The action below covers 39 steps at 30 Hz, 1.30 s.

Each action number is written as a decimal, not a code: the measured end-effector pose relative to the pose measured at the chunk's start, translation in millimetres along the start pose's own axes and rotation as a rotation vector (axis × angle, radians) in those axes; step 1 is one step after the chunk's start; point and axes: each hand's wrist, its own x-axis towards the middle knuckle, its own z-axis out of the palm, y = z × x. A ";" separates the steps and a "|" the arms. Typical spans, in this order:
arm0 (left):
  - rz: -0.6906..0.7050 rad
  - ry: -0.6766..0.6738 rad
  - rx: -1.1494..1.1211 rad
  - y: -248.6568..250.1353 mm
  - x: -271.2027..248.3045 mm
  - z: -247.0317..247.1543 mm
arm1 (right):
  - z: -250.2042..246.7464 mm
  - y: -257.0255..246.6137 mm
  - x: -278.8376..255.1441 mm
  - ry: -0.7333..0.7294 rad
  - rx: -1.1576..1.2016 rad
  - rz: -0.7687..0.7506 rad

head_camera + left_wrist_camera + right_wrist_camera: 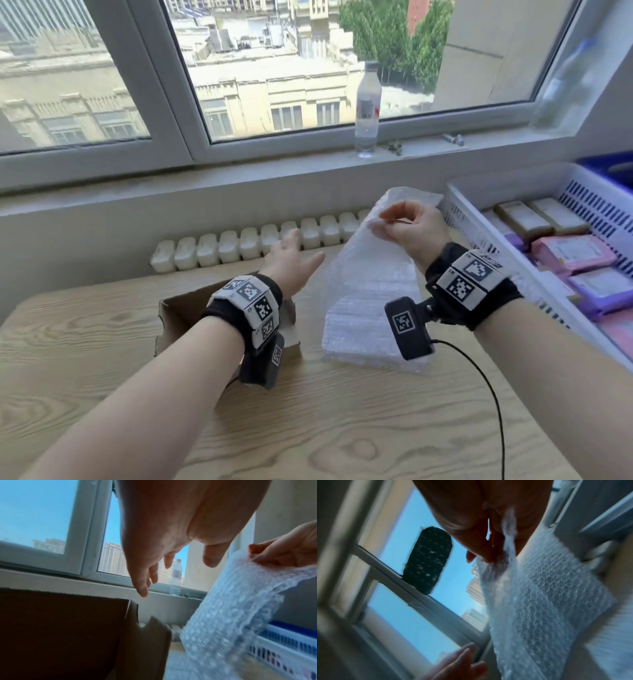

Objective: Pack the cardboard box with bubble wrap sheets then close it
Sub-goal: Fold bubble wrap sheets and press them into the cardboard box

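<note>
An open brown cardboard box (pixel 178 311) stands on the wooden table, partly hidden behind my left wrist; its dark wall (pixel 65 635) fills the lower left of the left wrist view. My right hand (pixel 407 228) pinches the top edge of a clear bubble wrap sheet (pixel 370 274) and holds it up above a stack of bubble wrap sheets (pixel 363 335) to the right of the box. The sheet (pixel 544 595) hangs down from my fingers. My left hand (pixel 291 260) hovers with straight fingers above the box, beside the sheet, holding nothing.
A white plastic basket (pixel 496 260) with pink and tan packets stands at the right table edge. A white radiator (pixel 260 243) runs behind the table. A water bottle (pixel 367 109) stands on the windowsill. A black cable (pixel 493 404) trails from my right wrist.
</note>
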 end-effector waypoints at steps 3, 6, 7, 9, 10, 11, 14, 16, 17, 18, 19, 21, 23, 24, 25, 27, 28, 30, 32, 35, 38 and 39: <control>-0.118 0.069 -0.265 -3.3 4.3 -24.3 | 11.4 -37.7 -8.6 -0.114 0.201 -0.051; -0.223 0.016 -0.628 -12.3 1.4 -43.4 | 19.5 -64.9 -14.2 -0.219 0.401 -0.059; -0.244 -0.029 -0.810 -14.8 -2.8 -48.3 | 21.2 -70.7 -14.9 -0.237 0.418 -0.069; -0.202 -0.004 -1.042 -19.4 -12.0 -59.5 | 24.8 -77.4 -14.3 -0.236 0.356 -0.102; -0.152 0.042 -1.083 -22.0 -15.1 -65.3 | 26.1 -78.9 -13.2 -0.217 0.290 -0.116; -0.094 0.079 -1.114 -26.0 -15.6 -70.5 | 26.6 -79.8 -12.3 -0.193 0.203 -0.129; 0.039 0.123 -1.065 -29.3 -25.2 -89.1 | 26.6 -81.4 -12.9 -0.135 -0.043 -0.127; 0.077 0.197 -0.899 -30.9 -28.5 -100.0 | 26.9 -81.0 -12.7 -0.126 -0.160 -0.144; 0.102 0.243 -0.782 -31.4 -29.4 -104.5 | 27.6 -80.9 -12.2 -0.124 -0.217 -0.161; 0.125 0.290 -0.673 -31.0 -30.1 -108.4 | 28.5 -80.9 -11.7 -0.121 -0.275 -0.179; 0.136 0.331 -0.581 -31.3 -30.8 -112.1 | 29.8 -81.8 -11.6 -0.121 -0.328 -0.195; 0.150 0.392 -0.471 -32.5 -32.0 -116.4 | 32.4 -83.3 -11.2 -0.119 -0.423 -0.224; 0.125 0.458 -0.380 -33.5 -34.3 -119.8 | 35.2 -86.2 -11.4 -0.119 -0.468 -0.252; 0.114 0.476 -0.356 -33.8 -35.1 -121.9 | 36.9 -88.1 -11.4 -0.115 -0.460 -0.253; 0.108 0.467 -0.362 -33.5 -35.6 -124.1 | 38.3 -88.7 -9.7 -0.115 -0.432 -0.240; 0.115 0.394 -0.487 -31.9 -36.7 -126.9 | 38.8 -90.2 -8.7 -0.158 -0.305 -0.149; 0.120 0.339 -0.607 -31.9 -36.8 -127.9 | 38.3 -90.0 -8.7 -0.214 -0.239 -0.084; 0.128 0.250 -0.873 -31.0 -38.8 -128.6 | 36.1 -85.3 -9.7 -0.327 -0.217 0.007; 0.126 0.237 -0.975 -30.6 -39.5 -126.7 | 34.4 -80.3 -11.8 -0.369 -0.181 0.052; 0.081 0.197 -1.019 -32.1 -40.7 -124.4 | 32.6 -76.8 -13.1 -0.373 0.047 0.127; 0.010 0.048 -0.949 -40.1 -40.8 -118.3 | 32.6 -77.0 -12.8 -0.356 0.179 0.143; -0.010 0.020 -0.902 -42.5 -41.4 -115.4 | 33.5 -76.5 -12.5 -0.352 0.197 0.142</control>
